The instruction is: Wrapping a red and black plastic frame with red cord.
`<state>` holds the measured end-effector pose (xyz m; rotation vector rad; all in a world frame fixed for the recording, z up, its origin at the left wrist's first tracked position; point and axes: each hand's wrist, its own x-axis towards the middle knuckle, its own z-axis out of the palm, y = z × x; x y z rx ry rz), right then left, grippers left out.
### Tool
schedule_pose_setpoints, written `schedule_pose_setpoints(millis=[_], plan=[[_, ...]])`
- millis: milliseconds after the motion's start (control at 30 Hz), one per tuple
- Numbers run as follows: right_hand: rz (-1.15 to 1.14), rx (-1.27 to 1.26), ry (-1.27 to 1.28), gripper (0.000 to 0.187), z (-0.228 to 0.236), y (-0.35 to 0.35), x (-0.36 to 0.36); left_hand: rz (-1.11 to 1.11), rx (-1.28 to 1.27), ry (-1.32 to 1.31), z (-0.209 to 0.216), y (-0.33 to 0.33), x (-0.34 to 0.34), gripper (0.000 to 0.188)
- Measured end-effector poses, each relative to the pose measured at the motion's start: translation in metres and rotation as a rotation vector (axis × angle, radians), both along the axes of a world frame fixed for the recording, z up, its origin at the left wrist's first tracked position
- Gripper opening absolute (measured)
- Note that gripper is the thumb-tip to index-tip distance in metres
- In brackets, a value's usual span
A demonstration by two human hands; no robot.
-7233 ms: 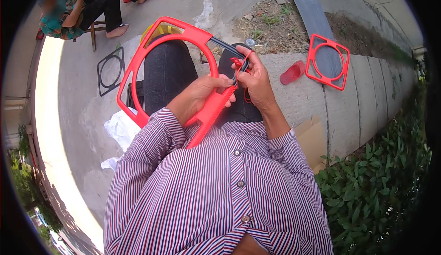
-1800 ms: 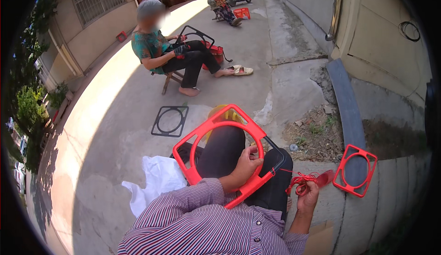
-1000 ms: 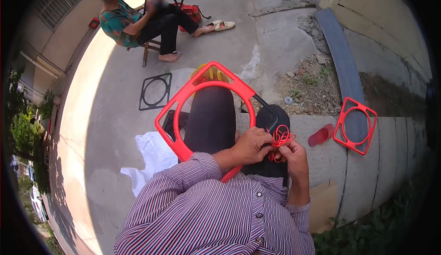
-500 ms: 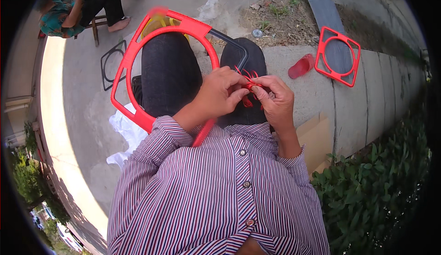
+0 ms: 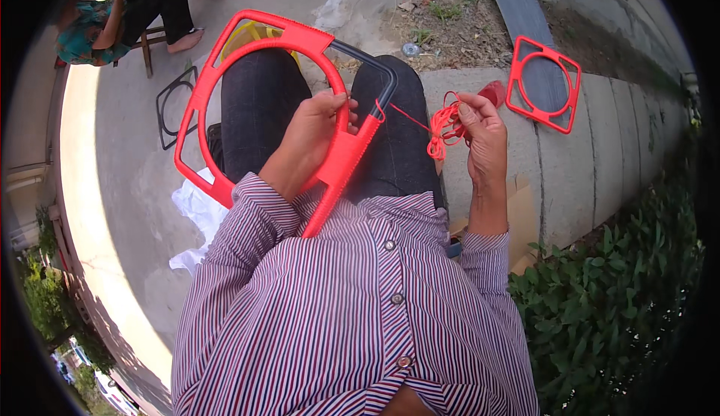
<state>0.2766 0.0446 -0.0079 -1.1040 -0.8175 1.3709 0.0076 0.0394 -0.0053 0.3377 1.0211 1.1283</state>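
Observation:
Across my lap lies a frame [image 5: 199,97], a ring inside a squarish outline, mostly wrapped in red cord. One corner [image 5: 387,79] shows bare dark tubing. My left hand [image 5: 313,133] grips the ring's inner right side, thumb on top and fingers around it. Out to the right, my right hand [image 5: 486,125] pinches a looped bundle of red cord [image 5: 442,130] between thumb and fingers. From the bundle a single strand runs taut to the frame, where the wrapping ends beside the bare tube.
A finished-looking red frame [image 5: 566,120] rests on a grey board at right, near a red slipper [image 5: 493,92]. A dark unwrapped frame [image 5: 162,120], white plastic [image 5: 196,213] and a yellow basket [image 5: 262,35] lie leftward. Another person [image 5: 94,30] sits far left. Bushes [image 5: 607,318] stand lower right.
My hands have parted. The left moved from the cord onto the frame's ring; the right drew the cord bundle out to the right, pulling its strand straight.

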Motion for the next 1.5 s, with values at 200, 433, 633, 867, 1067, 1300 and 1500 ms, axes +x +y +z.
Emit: schedule_pose_setpoints(millis=[200,433,633,867,1067,1300,1500], plan=[[0.059,0.014,0.078,0.025,-0.005,0.025,-0.026,-0.276,0.021,-0.246,0.003,0.009,0.006,0.040],[0.181,-0.025,0.100,0.017,-0.007,0.030,-0.039,-0.353,-0.101,-0.155,-0.005,0.015,0.008,0.021],[0.111,0.024,0.215,0.019,-0.004,0.032,-0.042,-0.333,0.014,0.084,-0.010,0.013,0.010,0.013],[0.050,0.111,0.311,0.017,0.010,0.032,-0.066,-0.199,0.027,-0.176,0.001,0.007,0.011,0.010],[0.219,0.055,0.156,0.017,0.001,0.022,-0.074,-0.182,0.080,-0.246,0.001,0.004,0.012,0.009],[0.215,0.286,-0.605,0.019,0.007,0.020,-0.069,-0.197,0.071,-0.266,-0.006,0.004,0.009,0.012],[0.110,0.584,-1.079,0.020,0.044,0.019,-0.071,-0.187,0.052,-0.259,-0.003,0.004,0.009,0.012]])
